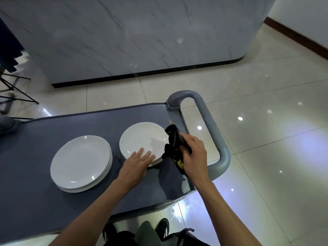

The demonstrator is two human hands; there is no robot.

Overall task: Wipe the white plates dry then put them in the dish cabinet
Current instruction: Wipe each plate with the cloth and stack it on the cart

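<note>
Pressing flat, fingers straight, left hand (137,163) steadies plate (142,139) w/ right hand (193,153) clutching black cloth (173,144).

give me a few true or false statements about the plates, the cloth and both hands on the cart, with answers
1. The right hand grips a dark crumpled cloth with yellow marks. True.
2. The left hand lies with straight fingers on the near rim of the round white plate on the right. True.
3. The stack of round white plates on the left is being held by a hand. False: no hand touches it.
4. The plates sit on a wooden table. False: they sit on a blue-grey cart top with a grey loop handle.
5. The cloth covers the middle of the right plate. False: it is at that plate's right edge.
</note>
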